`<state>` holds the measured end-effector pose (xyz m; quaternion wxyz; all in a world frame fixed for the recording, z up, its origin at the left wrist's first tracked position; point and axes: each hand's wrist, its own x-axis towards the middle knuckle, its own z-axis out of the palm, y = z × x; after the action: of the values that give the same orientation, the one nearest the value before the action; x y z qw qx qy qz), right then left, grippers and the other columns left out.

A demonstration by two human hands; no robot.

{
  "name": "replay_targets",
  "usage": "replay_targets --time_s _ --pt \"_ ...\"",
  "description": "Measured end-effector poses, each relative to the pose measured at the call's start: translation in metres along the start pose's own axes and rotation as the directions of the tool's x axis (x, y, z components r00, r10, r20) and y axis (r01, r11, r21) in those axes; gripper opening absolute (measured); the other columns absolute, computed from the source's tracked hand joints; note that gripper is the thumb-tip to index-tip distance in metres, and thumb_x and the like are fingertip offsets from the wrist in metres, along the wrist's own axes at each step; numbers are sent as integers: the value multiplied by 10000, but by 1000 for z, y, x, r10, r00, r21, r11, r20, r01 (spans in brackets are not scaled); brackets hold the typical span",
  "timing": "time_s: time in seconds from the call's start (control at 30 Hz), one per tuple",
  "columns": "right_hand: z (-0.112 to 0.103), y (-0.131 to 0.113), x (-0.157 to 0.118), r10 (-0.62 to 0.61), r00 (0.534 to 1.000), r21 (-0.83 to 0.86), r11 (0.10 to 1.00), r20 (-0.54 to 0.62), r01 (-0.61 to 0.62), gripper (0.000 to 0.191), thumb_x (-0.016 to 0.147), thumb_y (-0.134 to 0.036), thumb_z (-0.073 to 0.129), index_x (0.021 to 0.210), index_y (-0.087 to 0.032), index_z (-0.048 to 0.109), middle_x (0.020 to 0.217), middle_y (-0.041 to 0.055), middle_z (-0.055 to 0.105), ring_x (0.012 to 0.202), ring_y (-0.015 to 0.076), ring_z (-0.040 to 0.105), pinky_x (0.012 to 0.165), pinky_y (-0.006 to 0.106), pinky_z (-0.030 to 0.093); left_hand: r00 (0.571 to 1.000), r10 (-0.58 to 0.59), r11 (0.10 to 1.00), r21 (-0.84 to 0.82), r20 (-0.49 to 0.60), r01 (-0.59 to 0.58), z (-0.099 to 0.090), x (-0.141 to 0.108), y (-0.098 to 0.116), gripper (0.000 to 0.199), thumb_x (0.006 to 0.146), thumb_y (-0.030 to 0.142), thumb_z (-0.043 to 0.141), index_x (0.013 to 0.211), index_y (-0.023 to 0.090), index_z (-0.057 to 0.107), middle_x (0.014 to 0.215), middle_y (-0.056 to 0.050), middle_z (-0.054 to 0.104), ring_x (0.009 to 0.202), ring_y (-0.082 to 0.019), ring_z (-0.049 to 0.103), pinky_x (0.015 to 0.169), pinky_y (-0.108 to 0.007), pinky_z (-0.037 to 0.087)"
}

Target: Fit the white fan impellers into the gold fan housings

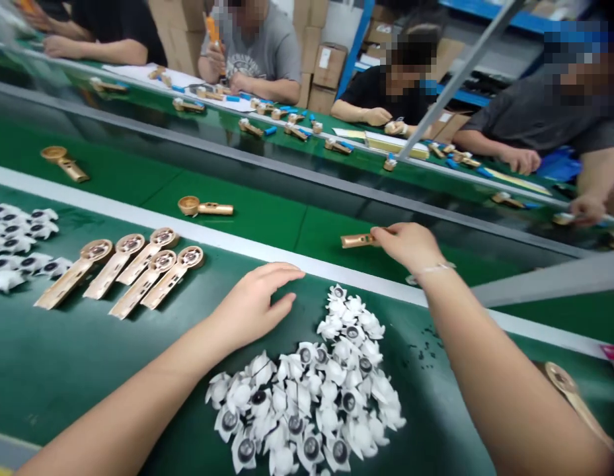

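My right hand [410,246] reaches over the green belt and grips one end of a gold handheld-fan shell [356,240]. Its slotted handle points left, while my fingers hide the other end. My left hand [260,297] is open and holds nothing, with thumb and fingers apart above the worktop. Close to it lies a heap of small white fan blades [326,390], several with dark round hubs facing up. Left of that hand, several gold fan shells [158,271] lie side by side, hollow side up. Another gold shell [562,380] is partly covered by my right forearm.
Two gold shells [206,207] [66,164] lie on the belt [267,221] at left. More white blades [19,238] sit at the far left. Beyond a metal rail [287,168], several co-workers handle gold parts with blue pieces. A slanting grey post [460,76] rises at right.
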<state>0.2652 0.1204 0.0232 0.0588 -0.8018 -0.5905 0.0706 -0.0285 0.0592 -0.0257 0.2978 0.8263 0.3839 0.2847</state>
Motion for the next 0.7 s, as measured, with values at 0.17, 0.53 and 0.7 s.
replay_targets --time_s 0.17,0.53,0.7 --pt "19 27 15 23 999 40 999 35 -24 457 891 -479 558 941 -54 718 823 208 706 808 289 658 648 333 420 940 191 963 132 283 -235 27 53 1 473 880 113 506 1338 202 584 1365 -124 579 1282 -274 522 1114 -472 419" --pt "37 137 -194 -232 973 296 929 -7 224 186 979 -205 455 984 -182 640 953 82 669 837 191 644 758 327 524 849 298 949 -44 436 -311 52 82 -17 264 895 325 641 1143 256 698 1180 -59 722 1136 -233 627 1023 -403 461" --pt "64 136 -211 -321 936 108 935 -143 338 185 971 -150 497 1050 -160 664 1031 101 689 929 221 627 837 373 528 889 242 956 61 390 -287 45 65 -21 343 852 325 673 1187 248 675 1211 -75 703 1164 -267 601 1016 -424 469"
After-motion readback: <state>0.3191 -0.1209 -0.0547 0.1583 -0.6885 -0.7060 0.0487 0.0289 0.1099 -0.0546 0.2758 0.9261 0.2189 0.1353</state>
